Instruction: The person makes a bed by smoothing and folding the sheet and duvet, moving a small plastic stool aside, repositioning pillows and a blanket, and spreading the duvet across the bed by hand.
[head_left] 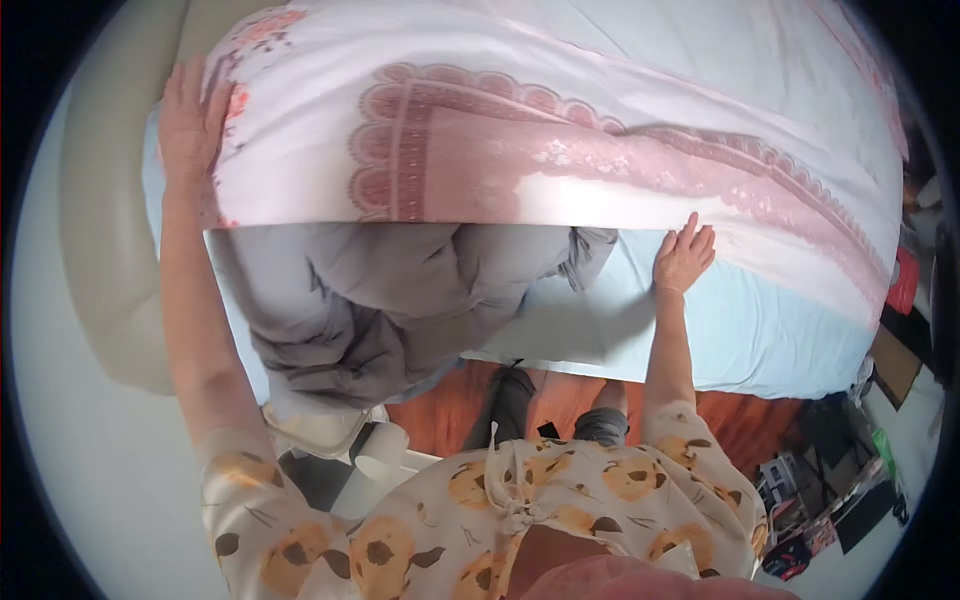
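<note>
"Head view: where is the cloth seen, and how are the hands placed?"

"A white bed cover of thin-looking fabric with a scalloped pink border point(560, 125) is spread across the upper half of the frame, its straight near edge lying over a rumpled grey quilt point(400, 285) left of centre. The left hand point(192, 125) is laid along its side at upper left, fingers extended; the right hand point(683, 257) is set at its near edge, right of centre, fingers parted and slightly bent. Whether cloth is pinched by either cannot be told."

"How is it expected to handle?"

"It is judged light, soft, limp and easily creased, hardly fragile; it is best held by the near edge, at two points well apart."

"And its look?"

"Coral flowers point(265, 30) are printed at the left, and loose folds are shown toward the right, above a pale-blue sheet point(780, 325)."
</note>
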